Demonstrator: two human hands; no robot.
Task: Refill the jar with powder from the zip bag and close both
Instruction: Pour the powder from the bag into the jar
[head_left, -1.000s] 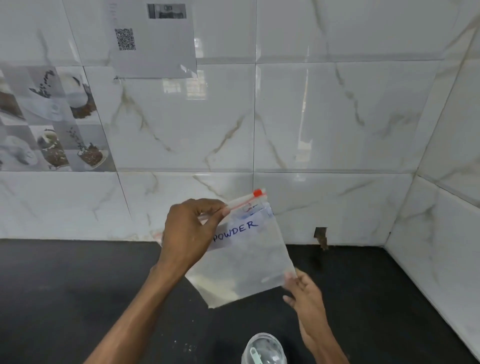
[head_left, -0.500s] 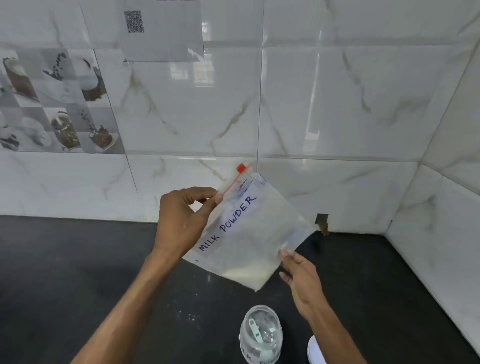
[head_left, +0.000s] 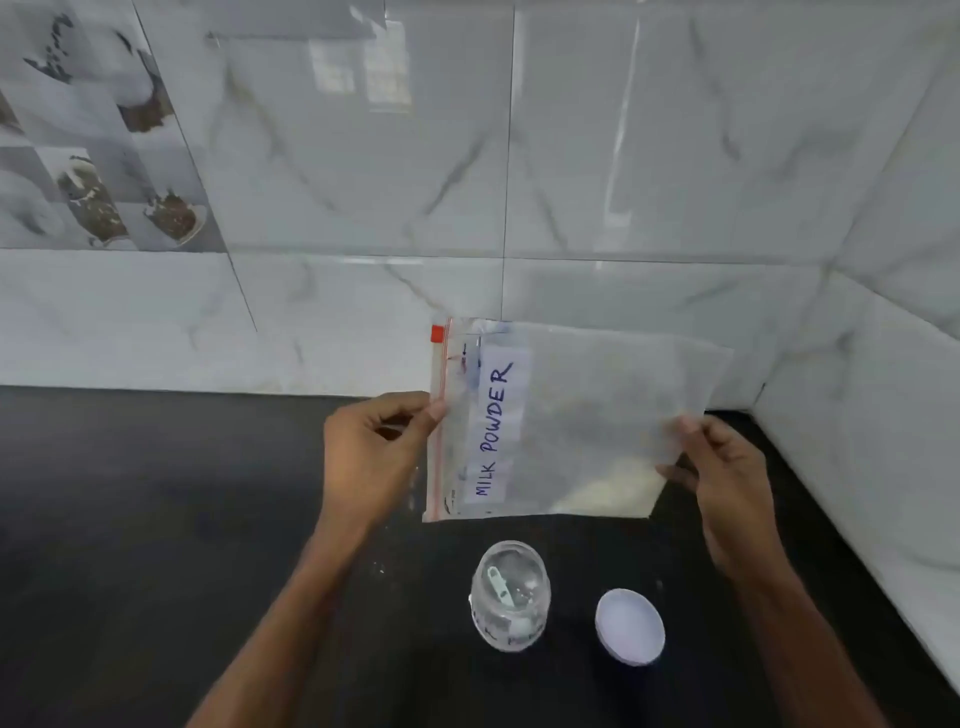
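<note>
I held one bag (head_left: 571, 421) above the jar (head_left: 510, 595), my left hand (head_left: 376, 457) pinching its zip edge, my right hand (head_left: 722, 478) its bottom. Little powder (head_left: 605, 488) inside. One scoop (head_left: 501, 587) lay in the open jar; one lid (head_left: 629, 626) beside it.

A home kitchen: black countertop (head_left: 130, 519), marble wall tiles (head_left: 363, 156) with food pictures

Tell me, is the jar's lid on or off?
Off. The jar stands open; its white lid lies beside it on the counter.

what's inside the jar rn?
The open jar holds a small white scoop and some powder residue; the scoop's bowl end at the bottom is blurred. The lid lies beside it.
</note>
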